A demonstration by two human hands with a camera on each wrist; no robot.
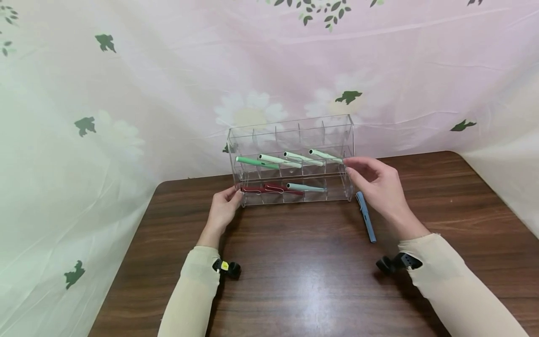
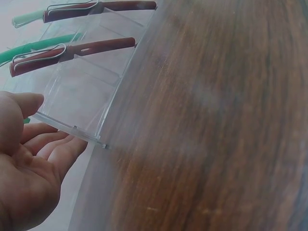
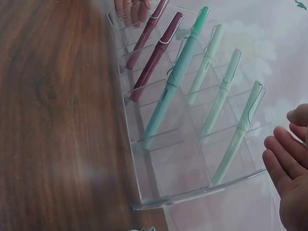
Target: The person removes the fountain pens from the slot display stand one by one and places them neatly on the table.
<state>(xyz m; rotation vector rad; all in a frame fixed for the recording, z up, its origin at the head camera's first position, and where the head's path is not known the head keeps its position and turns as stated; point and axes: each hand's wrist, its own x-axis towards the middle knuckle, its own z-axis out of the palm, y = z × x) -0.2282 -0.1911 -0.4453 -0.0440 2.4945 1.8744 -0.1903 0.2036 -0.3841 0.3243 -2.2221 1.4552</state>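
A clear acrylic pen rack stands at the back of the table. My left hand grips its left end, the thumb in front of the clear side panel and the fingers behind it. Beside the right end is my right hand, fingers loosely bent and holding nothing; in the right wrist view they appear apart from the rack. The lower tier holds two dark red pens and a light blue pen. Above lie a green pen and three pale green pens.
A dark blue pen lies on the wooden table to the right of the rack, below my right hand. Close behind the rack hangs a pale cloth printed with flowers and leaves.
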